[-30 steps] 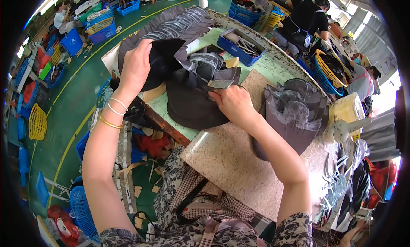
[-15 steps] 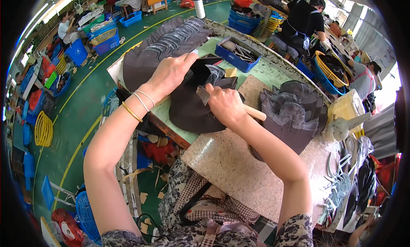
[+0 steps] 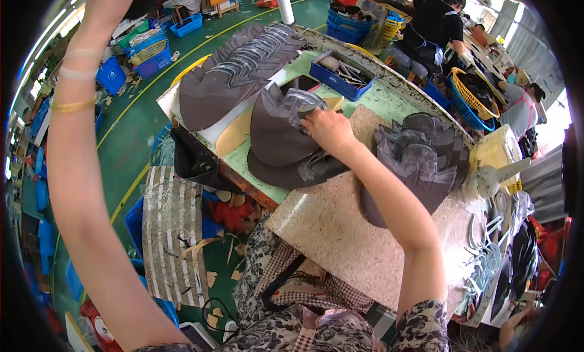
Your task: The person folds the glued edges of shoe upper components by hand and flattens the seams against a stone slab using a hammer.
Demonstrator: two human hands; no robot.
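My left arm is raised at the far left, and my left hand (image 3: 112, 2) is cut off by the upper edge, its fingers unseen. A dark thing (image 3: 146, 2) shows beside it, too cropped to name. My right hand (image 3: 330, 132) is closed over the whitish, pleated edge of a dark brown curved piece (image 3: 274, 136). At its fingertips shows a bit of grey hammer head (image 3: 308, 109); the handle is hidden. Another dark brown curved piece (image 3: 295, 174) lies partly beneath the first, on the green bench top (image 3: 258, 178).
Overlapping dark brown pieces lie at the back left (image 3: 213, 99) and right (image 3: 417, 163). A blue tool tray (image 3: 342, 76) and a white thread spool (image 3: 285, 10) stand behind. A stone-look board (image 3: 328, 230) is nearest me; a yellow container (image 3: 496, 151) is at right. Co-workers sit beyond.
My left hand has swung from the bench up to the far left. My right hand has turned and shifted slightly up and right. The upper dark brown piece now lies uncovered; the hammer handle is out of sight.
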